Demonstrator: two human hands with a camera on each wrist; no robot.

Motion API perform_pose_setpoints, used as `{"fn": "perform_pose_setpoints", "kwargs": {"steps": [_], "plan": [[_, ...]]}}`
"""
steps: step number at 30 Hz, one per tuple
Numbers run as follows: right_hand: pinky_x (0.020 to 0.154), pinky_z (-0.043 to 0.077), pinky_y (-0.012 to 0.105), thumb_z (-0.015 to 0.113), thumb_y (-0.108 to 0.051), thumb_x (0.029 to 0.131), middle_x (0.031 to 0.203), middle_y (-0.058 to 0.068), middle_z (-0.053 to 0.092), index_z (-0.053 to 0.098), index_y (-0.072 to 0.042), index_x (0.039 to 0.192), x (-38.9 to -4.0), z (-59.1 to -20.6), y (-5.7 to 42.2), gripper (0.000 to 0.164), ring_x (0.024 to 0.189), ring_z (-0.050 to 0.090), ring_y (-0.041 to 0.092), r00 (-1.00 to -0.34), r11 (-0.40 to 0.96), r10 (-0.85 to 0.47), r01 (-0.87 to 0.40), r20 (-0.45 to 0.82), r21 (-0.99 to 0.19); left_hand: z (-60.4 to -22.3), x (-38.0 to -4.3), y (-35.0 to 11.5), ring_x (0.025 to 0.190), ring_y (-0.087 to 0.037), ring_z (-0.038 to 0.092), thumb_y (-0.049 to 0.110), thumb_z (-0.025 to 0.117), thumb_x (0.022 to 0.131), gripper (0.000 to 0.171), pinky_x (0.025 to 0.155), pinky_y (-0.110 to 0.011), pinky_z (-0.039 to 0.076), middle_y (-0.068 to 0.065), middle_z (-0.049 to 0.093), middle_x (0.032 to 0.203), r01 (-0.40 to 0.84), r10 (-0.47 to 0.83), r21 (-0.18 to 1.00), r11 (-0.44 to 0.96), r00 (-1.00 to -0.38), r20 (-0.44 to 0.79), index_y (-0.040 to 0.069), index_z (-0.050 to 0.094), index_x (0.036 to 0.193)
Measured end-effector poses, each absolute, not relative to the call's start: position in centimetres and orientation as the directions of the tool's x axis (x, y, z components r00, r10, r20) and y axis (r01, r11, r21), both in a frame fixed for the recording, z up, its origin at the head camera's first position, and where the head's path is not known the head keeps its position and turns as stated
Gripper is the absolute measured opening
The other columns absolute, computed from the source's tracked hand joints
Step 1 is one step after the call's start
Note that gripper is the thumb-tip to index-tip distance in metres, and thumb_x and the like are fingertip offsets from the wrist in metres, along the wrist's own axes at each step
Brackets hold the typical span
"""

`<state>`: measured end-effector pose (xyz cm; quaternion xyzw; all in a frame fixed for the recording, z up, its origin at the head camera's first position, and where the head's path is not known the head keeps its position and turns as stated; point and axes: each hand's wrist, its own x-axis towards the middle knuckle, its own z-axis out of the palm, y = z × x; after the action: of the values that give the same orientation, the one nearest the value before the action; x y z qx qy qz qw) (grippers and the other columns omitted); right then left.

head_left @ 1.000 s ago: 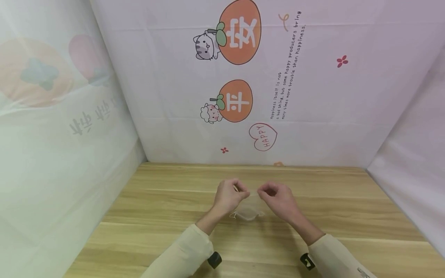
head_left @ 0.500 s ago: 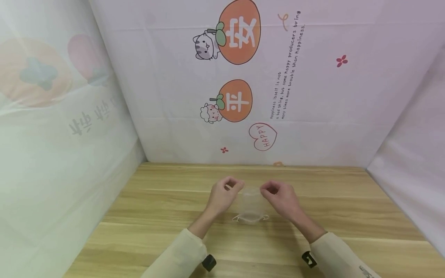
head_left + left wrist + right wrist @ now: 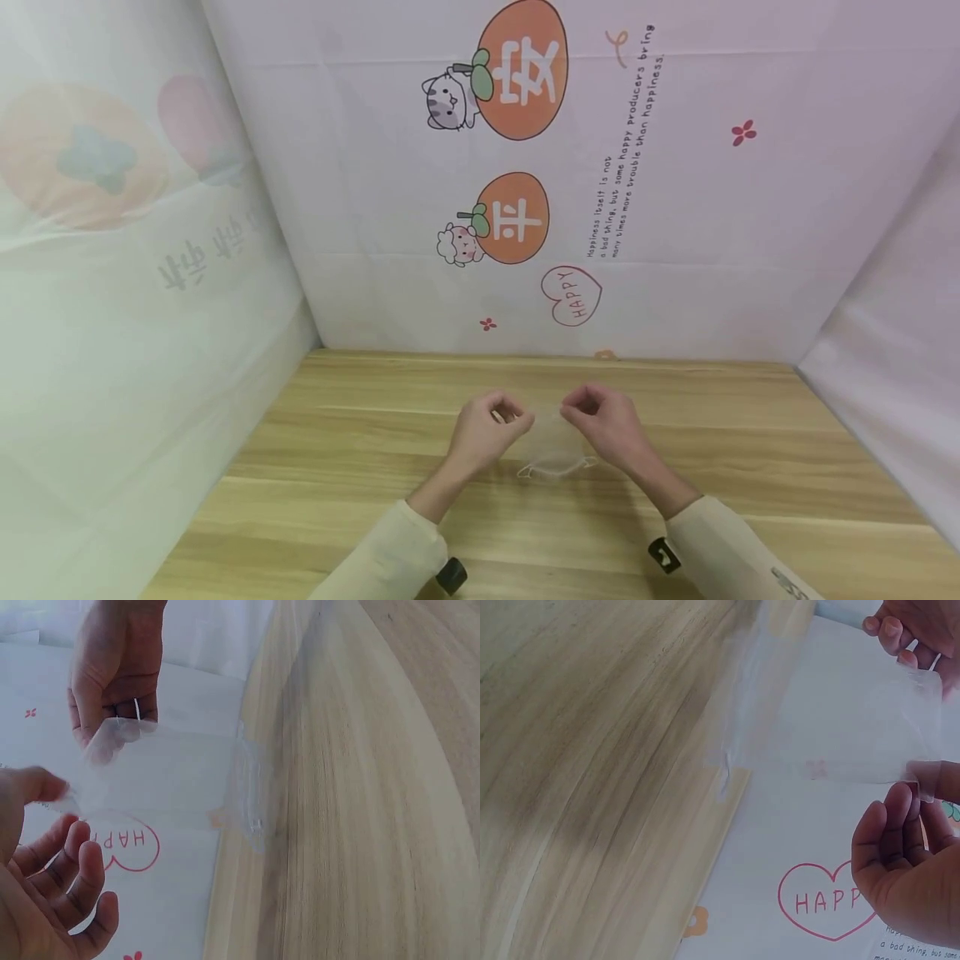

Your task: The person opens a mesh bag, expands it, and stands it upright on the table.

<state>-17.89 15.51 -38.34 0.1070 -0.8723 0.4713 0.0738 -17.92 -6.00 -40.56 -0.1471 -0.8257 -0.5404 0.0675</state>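
Note:
A see-through plastic bag hangs between my two hands over the wooden table, with its wide, whitish lower end towards me. My left hand pinches one top corner between thumb and index finger. At the opposite top corner, my right hand has the film between its thumb and fingertips. The left wrist view shows the bag stretched across, its far end folded and creased. Wrinkles run along that same end of the bag in the right wrist view.
Under my hands lies a wooden tabletop. White cloth printed with orange fruits and lettering rises behind it, and more white cloth walls stand at both sides. A dark wristband piece hangs under the left sleeve.
My fingertips have moved a little farther apart, spreading the bag's top edge. The bag's lower end has swung slightly to the right. Both hands keep their pinch.

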Motion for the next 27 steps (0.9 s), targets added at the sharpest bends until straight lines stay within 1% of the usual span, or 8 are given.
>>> {"fn": "perform_pose_setpoints", "kwargs": {"steps": [3,6,12,16,21,24,27], "plan": [[0.068,0.053,0.028,0.072,-0.006,0.091,0.086,0.005,0.069,0.069,-0.004,0.093,-18.01,-38.45,15.46,0.004,0.078,0.063,0.018,-0.965,0.519,-0.120,-0.263,0.235,-0.813,-40.43,-17.97,-5.75,0.069,-0.012,0.058,0.026,0.073,0.089,0.010,0.059,-0.026,0.051,0.006,0.064,0.078,0.314,0.153,0.867,0.387,-0.949,0.276,0.016,0.072,0.087],[0.065,0.052,0.027,0.073,-0.004,0.090,0.084,0.005,0.068,0.069,-0.003,0.092,-18.14,-38.57,15.48,0.005,0.076,0.062,0.019,-0.961,0.511,-0.123,-0.276,0.249,-0.814,-40.23,-18.03,-5.56,0.067,-0.011,0.058,0.022,0.073,0.088,0.007,0.058,-0.026,0.051,0.006,0.063,0.077,0.306,0.135,0.866,0.395,-0.952,0.275,0.016,0.072,0.086],[0.059,0.049,0.026,0.074,-0.001,0.087,0.078,0.005,0.065,0.066,-0.003,0.088,-18.32,-38.76,15.61,0.008,0.070,0.058,0.019,-0.955,0.510,-0.136,-0.295,0.263,-0.808,-39.98,-18.11,-5.23,0.064,-0.011,0.058,0.018,0.072,0.087,0.004,0.056,-0.025,0.051,0.005,0.063,0.075,0.307,0.125,0.870,0.384,-0.952,0.281,0.014,0.071,0.084],[0.056,0.048,0.025,0.074,-0.001,0.086,0.076,0.004,0.063,0.064,-0.004,0.087,-18.29,-38.74,15.63,0.011,0.067,0.057,0.019,-0.958,0.532,-0.149,-0.287,0.246,-0.797,-39.94,-18.19,-5.03,0.062,-0.010,0.057,0.016,0.072,0.085,0.004,0.055,-0.025,0.050,0.006,0.063,0.074,0.312,0.120,0.869,0.383,-0.950,0.288,0.014,0.071,0.082],[0.047,0.041,0.024,0.072,0.000,0.086,0.069,0.004,0.057,0.061,-0.005,0.087,-18.27,-38.67,15.54,0.012,0.059,0.050,0.016,-0.962,0.553,-0.183,-0.273,0.205,-0.788,-39.91,-18.19,-4.97,0.062,-0.010,0.056,0.015,0.073,0.084,0.003,0.056,-0.025,0.049,0.007,0.063,0.073,0.315,0.115,0.860,0.402,-0.949,0.294,0.014,0.071,0.082],[0.045,0.037,0.023,0.070,0.000,0.086,0.066,0.003,0.054,0.060,-0.005,0.087,-18.36,-38.73,15.46,0.011,0.055,0.047,0.014,-0.962,0.564,-0.190,-0.269,0.194,-0.781,-39.89,-18.17,-4.96,0.062,-0.010,0.056,0.014,0.073,0.082,0.003,0.056,-0.025,0.049,0.007,0.063,0.073,0.319,0.119,0.854,0.411,-0.947,0.297,0.012,0.070,0.082],[0.043,0.036,0.023,0.070,0.001,0.085,0.064,0.003,0.054,0.062,-0.003,0.091,-18.57,-38.90,15.46,0.010,0.053,0.046,0.014,-0.966,0.581,-0.183,-0.257,0.183,-0.773,-39.82,-18.07,-4.97,0.062,-0.010,0.055,0.013,0.073,0.081,0.003,0.055,-0.025,0.048,0.007,0.063,0.072,0.317,0.125,0.848,0.424,-0.948,0.292,0.012,0.070,0.082]]}}
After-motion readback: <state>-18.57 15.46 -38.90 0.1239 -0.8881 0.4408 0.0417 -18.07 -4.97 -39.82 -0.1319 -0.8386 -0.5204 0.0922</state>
